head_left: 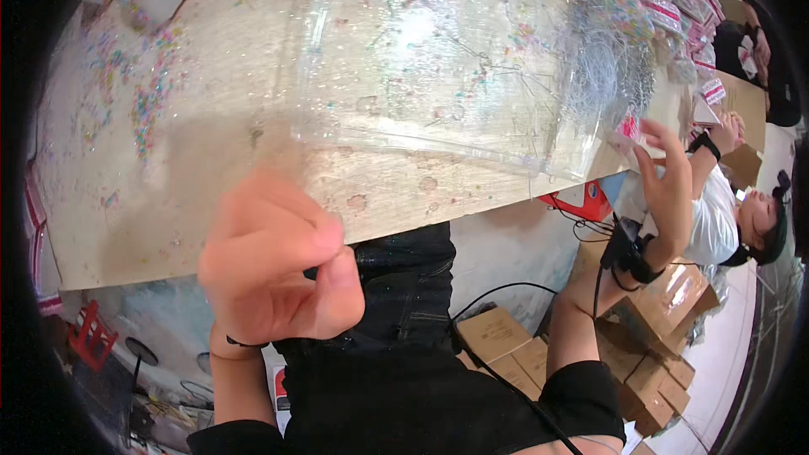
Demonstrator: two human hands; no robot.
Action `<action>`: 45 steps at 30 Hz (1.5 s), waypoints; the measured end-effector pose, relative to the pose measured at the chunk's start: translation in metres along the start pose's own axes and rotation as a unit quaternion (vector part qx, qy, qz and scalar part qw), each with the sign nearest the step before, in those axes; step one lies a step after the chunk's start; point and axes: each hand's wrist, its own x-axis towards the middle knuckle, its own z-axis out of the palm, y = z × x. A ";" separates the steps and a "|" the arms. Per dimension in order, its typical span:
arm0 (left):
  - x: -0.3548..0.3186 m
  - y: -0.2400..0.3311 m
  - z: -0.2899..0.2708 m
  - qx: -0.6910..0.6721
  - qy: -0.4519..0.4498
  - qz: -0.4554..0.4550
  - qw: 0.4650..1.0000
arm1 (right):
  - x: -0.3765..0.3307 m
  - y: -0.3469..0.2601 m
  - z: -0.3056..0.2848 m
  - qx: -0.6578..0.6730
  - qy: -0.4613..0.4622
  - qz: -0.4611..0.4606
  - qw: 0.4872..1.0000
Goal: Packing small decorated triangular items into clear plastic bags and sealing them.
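My left hand (282, 265) is raised over the near edge of the table, thumb and forefinger pressed together in a pinch. Whatever lies between those fingertips, if anything, is too small to make out. Out to the right, my right hand (668, 190) reaches over the table's edge with thumb and fingers apart. Close to its fingertips is a small bright pink item (629, 126); whether they touch it I cannot tell. A tangle of clear thread (597, 76) lies just beyond. Between my hands a clear plastic sheet or shallow tray (404, 139) rests on the wooden tabletop (244, 59).
Small coloured beads (143, 118) are scattered on the left. Bags of beads (619, 13) crowd the far right. A co-worker (716, 211) sits at the right side. Cardboard boxes (506, 345) stand on the floor, and a black cable (506, 396) runs across my body.
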 end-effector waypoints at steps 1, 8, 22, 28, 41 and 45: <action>-0.003 0.000 -0.001 0.000 0.002 -0.015 1.000 | 0.002 -0.005 0.000 0.027 -0.012 0.029 0.999; -0.004 0.001 0.001 0.013 -0.004 -0.025 1.000 | 0.015 0.041 -0.004 0.260 -0.058 0.073 0.961; 0.001 0.002 0.002 0.121 -0.079 -0.009 0.990 | 0.099 -0.012 -0.017 0.024 0.074 -0.122 0.989; 0.001 -0.002 0.013 0.118 -0.021 -0.070 0.990 | 0.147 -0.029 -0.019 -0.019 -0.078 -0.187 0.979; 0.011 -0.005 0.009 0.107 -0.125 -0.070 0.984 | 0.094 -0.021 -0.009 0.121 0.164 -0.132 0.970; 0.013 -0.007 0.013 0.113 -0.114 -0.064 0.985 | 0.086 -0.027 -0.012 0.038 0.326 -0.194 0.924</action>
